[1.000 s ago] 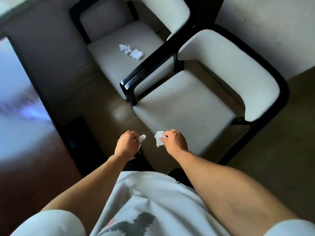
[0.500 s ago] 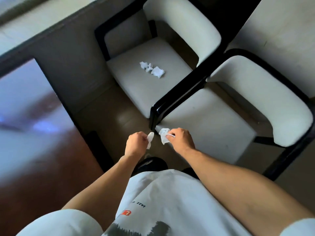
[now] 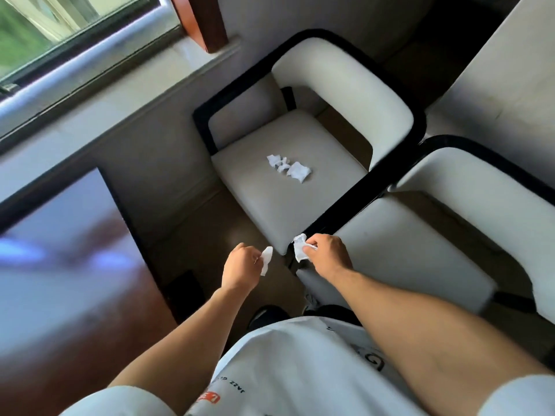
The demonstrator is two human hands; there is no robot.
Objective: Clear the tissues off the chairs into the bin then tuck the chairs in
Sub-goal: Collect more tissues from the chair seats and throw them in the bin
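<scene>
Each hand, left hand (image 3: 240, 267) and right hand (image 3: 329, 255), still pinches a crumpled tissue; white scraps (image 3: 289, 169) at 12 o'clock now appear nearer.

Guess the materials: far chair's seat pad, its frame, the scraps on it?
Seat pad: smooth off-white upholstery, probably faux leather; even matte sheen, no weave visible.
Frame: glossy black, likely lacquered wood or painted metal; highlights along the armrest, cannot tell which.
Scraps: thin white tissue paper, crumpled, with sharp creases and torn edges, matching the pieces gripped by the left hand and right hand.
</scene>
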